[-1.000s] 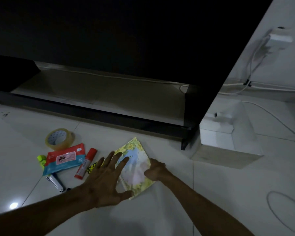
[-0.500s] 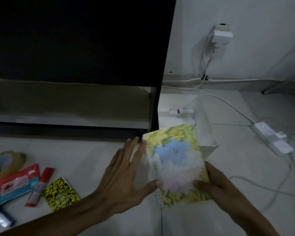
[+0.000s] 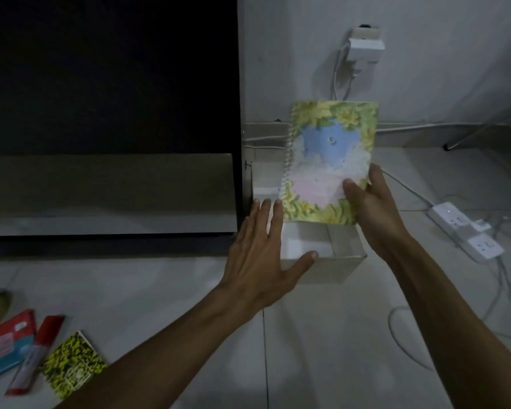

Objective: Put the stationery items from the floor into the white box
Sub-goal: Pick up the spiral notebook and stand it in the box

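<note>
A spiral notebook (image 3: 328, 154) with a yellow-green flowered cover and a blue centre hangs upright over the open white box (image 3: 331, 264). My right hand (image 3: 369, 208) grips the notebook at its lower right corner, thumb across the cover. My left hand (image 3: 263, 255) is spread flat beside the box's left wall, fingers straight, thumb at the front rim; it holds nothing. At the lower left on the floor lie a small yellow-and-black patterned pad (image 3: 71, 364), a red glue stick (image 3: 36, 349) and a red-and-blue packet (image 3: 3, 346).
A dark TV stand (image 3: 109, 184) stands left of the box, close to its left wall. A white power strip (image 3: 466, 231) and loose cables (image 3: 401, 335) lie on the tiled floor to the right. A wall socket with a plug (image 3: 366, 42) sits above.
The notebook was lifted off the floor and carried right and up to above the box. My left hand let go of it and now sits by the box.
</note>
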